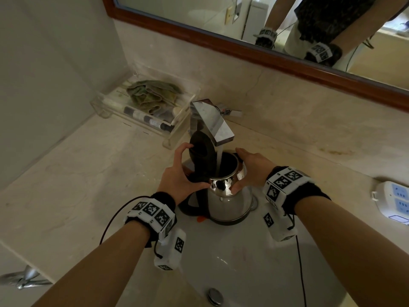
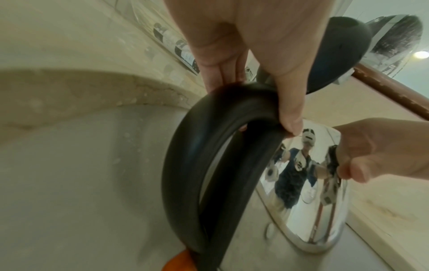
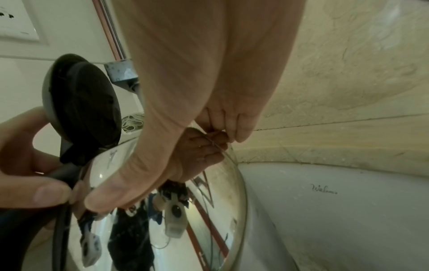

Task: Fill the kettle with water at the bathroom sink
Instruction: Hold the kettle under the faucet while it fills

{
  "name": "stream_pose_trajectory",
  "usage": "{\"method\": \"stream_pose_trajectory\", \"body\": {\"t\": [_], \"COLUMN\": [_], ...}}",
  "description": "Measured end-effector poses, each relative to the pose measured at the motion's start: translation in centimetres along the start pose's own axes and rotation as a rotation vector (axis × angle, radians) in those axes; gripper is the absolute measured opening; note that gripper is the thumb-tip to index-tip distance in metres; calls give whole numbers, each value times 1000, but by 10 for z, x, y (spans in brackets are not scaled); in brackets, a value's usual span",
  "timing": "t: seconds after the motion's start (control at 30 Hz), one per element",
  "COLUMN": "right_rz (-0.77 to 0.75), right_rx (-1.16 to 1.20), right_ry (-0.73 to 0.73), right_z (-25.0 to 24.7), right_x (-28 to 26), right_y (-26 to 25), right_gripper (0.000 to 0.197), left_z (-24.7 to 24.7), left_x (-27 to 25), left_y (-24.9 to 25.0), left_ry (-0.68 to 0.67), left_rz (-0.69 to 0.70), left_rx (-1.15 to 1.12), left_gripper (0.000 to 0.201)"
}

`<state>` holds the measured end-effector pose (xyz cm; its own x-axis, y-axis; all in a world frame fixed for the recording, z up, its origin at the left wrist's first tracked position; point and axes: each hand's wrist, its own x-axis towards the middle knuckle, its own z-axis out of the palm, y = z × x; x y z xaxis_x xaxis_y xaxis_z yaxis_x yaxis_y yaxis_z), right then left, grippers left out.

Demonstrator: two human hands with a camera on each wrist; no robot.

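A steel kettle (image 1: pixel 230 202) stands in the white sink basin (image 1: pixel 243 262) under the chrome tap (image 1: pixel 212 121). Its black lid (image 1: pixel 202 151) is tipped up and a stream of water (image 1: pixel 218 160) falls from the spout into the open mouth. My left hand (image 1: pixel 181 171) grips the top of the black handle (image 2: pixel 185 165), thumb on the shiny shoulder and forefinger touching the raised lid. My right hand (image 1: pixel 250 167) wraps the kettle's upper rim from the right, fingers on the far edge and thumb (image 3: pixel 109 194) on the polished body (image 3: pixel 162 229).
A clear acrylic tray (image 1: pixel 143 107) with a crumpled cloth and small tubes sits left of the tap on the marble counter (image 1: pixel 77 173). A white power strip (image 1: pixel 396 202) lies at the right. The wood-framed mirror (image 1: pixel 265 49) runs along the back wall. The drain stopper (image 1: pixel 215 296) is near the front.
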<state>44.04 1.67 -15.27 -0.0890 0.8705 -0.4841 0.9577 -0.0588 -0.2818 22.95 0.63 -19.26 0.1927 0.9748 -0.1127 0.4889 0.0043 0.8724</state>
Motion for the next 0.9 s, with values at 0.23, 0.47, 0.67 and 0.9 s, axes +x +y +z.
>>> {"method": "stream_pose_trajectory", "body": {"t": [0.23, 0.47, 0.67, 0.9], "right_rz": [-6, -37, -42, -49], "right_rx": [24, -9, -10, -17], "right_ry": [-29, 11, 16, 2], "right_z": [-2, -1, 0, 1], "right_x": [-1, -3, -5, -3], "right_y": [-1, 3, 7, 6], "right_gripper": [120, 115, 116, 119], "left_z": [1, 2, 5, 4], "left_x": [0, 2, 2, 1], "left_y": [1, 3, 9, 6], "left_ry": [8, 11, -2, 6], "left_rz": [-12, -4, 7, 13], "left_rx": [16, 34, 45, 26], "left_gripper": [95, 95, 94, 94]}}
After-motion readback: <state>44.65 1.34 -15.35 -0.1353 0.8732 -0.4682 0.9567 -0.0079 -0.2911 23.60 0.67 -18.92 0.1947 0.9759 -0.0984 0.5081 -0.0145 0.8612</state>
